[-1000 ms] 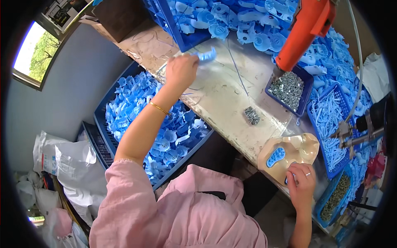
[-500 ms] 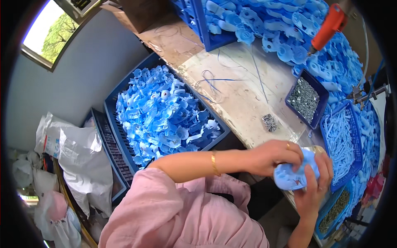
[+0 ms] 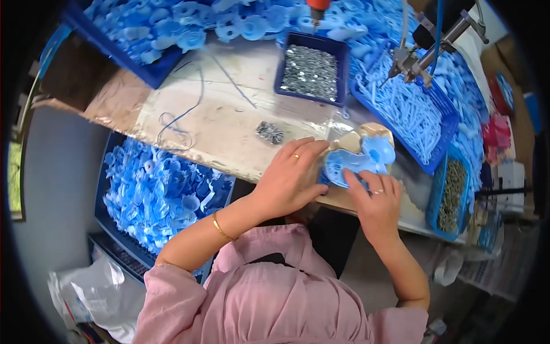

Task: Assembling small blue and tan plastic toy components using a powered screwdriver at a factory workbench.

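A light blue plastic part (image 3: pixel 358 159) lies on a tan jig (image 3: pixel 366 136) at the near edge of the worktable (image 3: pixel 229 123). My left hand (image 3: pixel 292 178) presses on the part's left end, its fingers curled over it. The fingertips of my right hand (image 3: pixel 375 200) rest on the part's near edge from below. A small heap of silver screws (image 3: pixel 269 132) sits on the table just left of my left hand.
A blue tray of screws (image 3: pixel 312 69) stands behind the jig. Right of it a blue crate holds thin blue pieces (image 3: pixel 407 109) under a mounted screwdriver (image 3: pixel 424 51). A crate of blue parts (image 3: pixel 160 195) sits below the table at left. More blue parts (image 3: pixel 189 26) pile at the back.
My left hand came back from the far left of the table with a blue part, and both hands have set it down on the jig. The view has swung toward the bench.
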Action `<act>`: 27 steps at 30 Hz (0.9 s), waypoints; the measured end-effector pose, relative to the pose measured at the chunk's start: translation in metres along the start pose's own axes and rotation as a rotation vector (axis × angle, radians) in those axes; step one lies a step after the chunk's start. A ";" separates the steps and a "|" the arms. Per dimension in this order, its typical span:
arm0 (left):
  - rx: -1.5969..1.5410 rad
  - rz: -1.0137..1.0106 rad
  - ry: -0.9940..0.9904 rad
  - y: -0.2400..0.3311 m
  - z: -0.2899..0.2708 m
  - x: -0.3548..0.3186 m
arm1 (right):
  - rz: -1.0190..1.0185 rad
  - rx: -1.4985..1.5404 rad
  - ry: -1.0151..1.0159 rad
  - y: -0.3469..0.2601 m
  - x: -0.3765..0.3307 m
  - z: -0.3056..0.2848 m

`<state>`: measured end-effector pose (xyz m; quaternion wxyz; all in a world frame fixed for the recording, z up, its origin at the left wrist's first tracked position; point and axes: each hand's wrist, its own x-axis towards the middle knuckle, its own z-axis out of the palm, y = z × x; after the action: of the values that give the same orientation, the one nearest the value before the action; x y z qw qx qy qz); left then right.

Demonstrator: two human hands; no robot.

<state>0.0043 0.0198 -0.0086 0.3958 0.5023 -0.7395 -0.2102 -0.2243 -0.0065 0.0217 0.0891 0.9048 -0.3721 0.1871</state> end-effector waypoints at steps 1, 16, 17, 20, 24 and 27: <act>-0.011 0.015 -0.017 0.001 0.003 0.002 | 0.010 0.011 -0.042 0.000 -0.003 0.001; 0.310 0.116 -0.168 0.026 0.011 0.020 | -0.045 0.084 -0.309 0.014 0.009 -0.002; 0.293 0.119 -0.191 0.029 0.012 0.022 | -0.068 0.181 -0.337 0.016 0.013 -0.003; 0.241 0.136 -0.205 0.027 0.019 0.026 | -0.059 0.388 -0.339 0.042 0.020 -0.006; 0.302 0.137 -0.227 0.030 0.023 0.030 | 0.446 0.338 0.009 0.116 0.030 -0.004; 0.294 0.163 -0.224 0.033 0.026 0.034 | 0.559 0.175 -0.068 0.164 0.034 0.013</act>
<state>-0.0421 -0.0002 0.0118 0.2491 0.4669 -0.8397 -0.1216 -0.3146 -0.1481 0.0267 -0.0567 0.7772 -0.5920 0.2056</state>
